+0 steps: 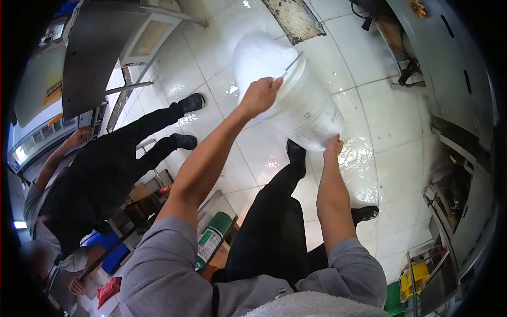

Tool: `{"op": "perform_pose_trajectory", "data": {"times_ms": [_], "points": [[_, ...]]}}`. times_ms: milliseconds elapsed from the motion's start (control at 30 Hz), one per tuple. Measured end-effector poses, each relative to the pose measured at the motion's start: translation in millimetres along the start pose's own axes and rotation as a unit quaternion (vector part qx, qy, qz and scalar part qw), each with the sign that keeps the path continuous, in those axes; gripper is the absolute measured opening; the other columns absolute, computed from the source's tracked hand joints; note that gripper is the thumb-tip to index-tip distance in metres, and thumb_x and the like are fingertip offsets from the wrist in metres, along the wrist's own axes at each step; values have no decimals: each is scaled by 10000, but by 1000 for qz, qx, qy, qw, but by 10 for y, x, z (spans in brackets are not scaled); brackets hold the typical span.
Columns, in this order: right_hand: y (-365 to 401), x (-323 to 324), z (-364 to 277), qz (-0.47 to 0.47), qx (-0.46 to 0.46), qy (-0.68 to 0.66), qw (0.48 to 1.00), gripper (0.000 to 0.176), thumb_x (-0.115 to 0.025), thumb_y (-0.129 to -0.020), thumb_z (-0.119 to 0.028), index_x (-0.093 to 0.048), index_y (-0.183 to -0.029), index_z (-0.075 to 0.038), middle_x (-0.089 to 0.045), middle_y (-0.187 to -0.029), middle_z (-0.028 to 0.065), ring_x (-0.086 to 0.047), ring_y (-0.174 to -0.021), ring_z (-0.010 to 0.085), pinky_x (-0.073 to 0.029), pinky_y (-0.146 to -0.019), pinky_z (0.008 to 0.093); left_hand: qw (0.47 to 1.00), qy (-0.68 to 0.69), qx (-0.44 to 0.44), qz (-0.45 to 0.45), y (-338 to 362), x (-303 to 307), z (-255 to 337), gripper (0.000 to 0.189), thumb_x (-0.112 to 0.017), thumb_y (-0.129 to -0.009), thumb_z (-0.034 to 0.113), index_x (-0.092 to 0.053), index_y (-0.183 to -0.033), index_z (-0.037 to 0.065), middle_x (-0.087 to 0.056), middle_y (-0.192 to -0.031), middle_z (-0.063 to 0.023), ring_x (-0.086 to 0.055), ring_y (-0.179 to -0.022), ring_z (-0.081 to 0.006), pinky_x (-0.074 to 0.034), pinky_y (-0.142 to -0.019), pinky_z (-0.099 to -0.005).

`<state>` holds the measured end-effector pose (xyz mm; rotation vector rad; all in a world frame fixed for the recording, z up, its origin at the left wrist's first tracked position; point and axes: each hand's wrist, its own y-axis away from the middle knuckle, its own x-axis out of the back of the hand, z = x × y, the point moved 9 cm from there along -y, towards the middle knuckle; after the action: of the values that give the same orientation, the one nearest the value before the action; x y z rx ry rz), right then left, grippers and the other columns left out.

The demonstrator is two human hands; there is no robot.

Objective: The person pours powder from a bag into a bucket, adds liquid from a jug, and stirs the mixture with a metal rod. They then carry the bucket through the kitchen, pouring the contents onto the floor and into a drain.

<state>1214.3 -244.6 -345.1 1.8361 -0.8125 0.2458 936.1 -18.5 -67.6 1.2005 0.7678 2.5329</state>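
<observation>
A white plastic bucket point(316, 113) is tipped on its side above the floor, its mouth facing away from me. White foamy liquid point(261, 55) spreads out at the mouth. My left hand point(261, 96) is closed at the bucket's rim, near its thin handle; whether it grips the rim or the handle is hard to make out. At the other end, my right hand point(334, 145) holds the bottom edge. The bucket's inside is hidden from me.
Wet white tiles point(388, 129) cover the floor, with a stained drain cover point(296, 20) ahead. Another person point(105, 158) in dark trousers stands at left. Metal counters point(449, 47) line the right side. A green canister point(214, 238) is by my left side.
</observation>
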Motion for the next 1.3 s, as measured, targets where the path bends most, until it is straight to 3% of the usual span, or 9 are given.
{"op": "perform_pose_trajectory", "data": {"times_ms": [33, 233, 433, 467, 667, 800, 967, 1067, 1300], "points": [[89, -150, -91, -2, -1, 0, 1000, 501, -441, -818, -422, -501, -993, 43, -543, -996, 199, -535, -903, 305, -427, -785, 366, 1000, -3, 8, 7, -67, 106, -68, 471, -384, -865, 360, -539, -738, -66, -551, -746, -268, -534, -748, -400, -400, -695, -409], [112, -801, -388, -35, 36, 27, 998, 486, -441, -821, -432, -505, -954, 31, -549, -938, 176, -535, -827, 271, -438, -687, 366, 998, -7, 32, 58, -56, 611, 35, 456, -385, -870, 364, -527, -722, -43, -534, -664, -250, -521, -656, -394, -394, -615, -414], [146, -1097, -358, -219, -21, -134, 966, 315, -410, -864, -368, -465, -846, -58, -499, -688, 62, -464, -606, 144, -385, -507, 292, 993, -61, -27, 101, 428, 914, 597, 421, -404, -865, 349, -487, -685, -22, -502, -621, -261, -484, -643, -440, -368, -579, -460], [143, -1060, -320, -242, -23, -167, 956, 288, -404, -870, -357, -451, -818, -78, -470, -638, 29, -439, -565, 118, -363, -483, 273, 993, -67, -32, 95, 526, 890, 688, 458, -394, -875, 382, -450, -680, -29, -438, -562, -202, -396, -515, -299, -363, -539, -379], [-127, -461, 326, -271, -80, -309, 908, 221, -428, -848, -340, -490, -916, -138, -525, -783, 7, -432, -615, 108, -351, -520, 240, 998, -58, -31, -9, 1193, 456, 1246, 372, -397, -877, 330, -417, -747, -18, -464, -597, -275, -462, -623, -456, -350, -548, -462], [-375, 478, 713, -215, -32, -302, 928, 209, -421, -838, -352, -493, -743, -180, -416, -564, -53, -373, -476, 96, -298, -414, 236, 997, -10, -45, -65, 1236, 127, 1304, 394, -393, -879, 336, -431, -734, -28, -475, -609, -270, -463, -618, -450, -356, -546, -455], [-797, 1690, 1360, -56, -58, -162, 983, 404, -387, -852, -332, -540, -945, 29, -553, -964, 175, -524, -866, 265, -424, -744, 377, 987, 68, -46, -137, 921, -403, 975, 473, -371, -883, 379, -508, -758, -56, -521, -636, -220, -516, -599, -318, -400, -592, -375], [-425, 2130, 982, 46, -15, -125, 991, 455, -383, -849, -367, -529, -960, 49, -560, -961, 186, -534, -872, 286, -425, -757, 382, 984, 79, -38, -155, 625, -748, 624, 521, -351, -879, 416, -525, -759, -60, -532, -643, -205, -528, -619, -277, -407, -614, -373], [-609, 1698, 1046, 49, -24, 20, 998, 467, -467, -804, -416, -532, -983, 10, -562, -979, 177, -549, -872, 303, -429, -767, 390, 994, 30, -39, -94, 353, -1049, 260, 528, -342, -874, 431, -500, -729, -51, -522, -696, -259, -511, -680, -385, -389, -635, -409]]}}
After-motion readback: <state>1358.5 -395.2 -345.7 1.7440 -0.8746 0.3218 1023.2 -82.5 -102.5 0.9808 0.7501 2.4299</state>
